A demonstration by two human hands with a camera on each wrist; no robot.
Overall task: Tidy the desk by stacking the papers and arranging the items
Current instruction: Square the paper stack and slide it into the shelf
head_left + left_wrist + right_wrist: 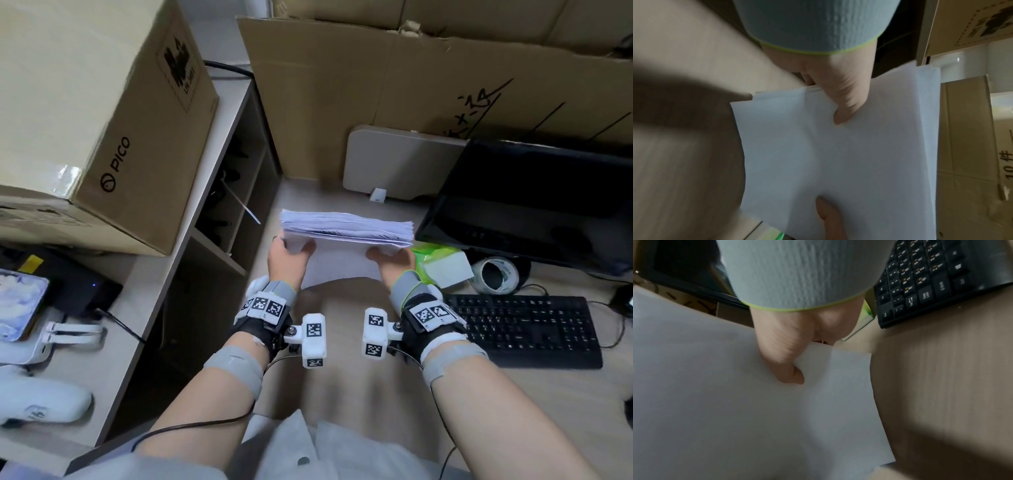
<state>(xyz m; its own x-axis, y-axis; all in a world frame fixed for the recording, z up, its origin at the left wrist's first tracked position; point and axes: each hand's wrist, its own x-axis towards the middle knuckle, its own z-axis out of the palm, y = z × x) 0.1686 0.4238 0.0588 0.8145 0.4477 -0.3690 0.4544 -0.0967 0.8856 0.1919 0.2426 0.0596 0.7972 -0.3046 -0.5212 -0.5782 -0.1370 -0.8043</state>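
Note:
A thick stack of white papers [346, 228] stands on edge, tilted, above the middle of the desk [342, 359]. My left hand [289, 255] grips its left side and my right hand [394, 262] grips its right side. In the left wrist view my thumb lies on the blank face of the papers [859, 154], under the left hand [838, 97]; the other fingers are hidden behind the stack. The right wrist view shows the right hand [785, 353] with its thumb pressed on the papers [735, 402] the same way.
A black keyboard [524, 329] lies right of my hands, with a black monitor [534, 202] behind it. A green-and-white pack [442, 265] and a tape roll [495, 274] sit by the monitor base. A shelf unit [222, 205] and PICO carton [113, 137] stand left; cardboard [394, 102] behind.

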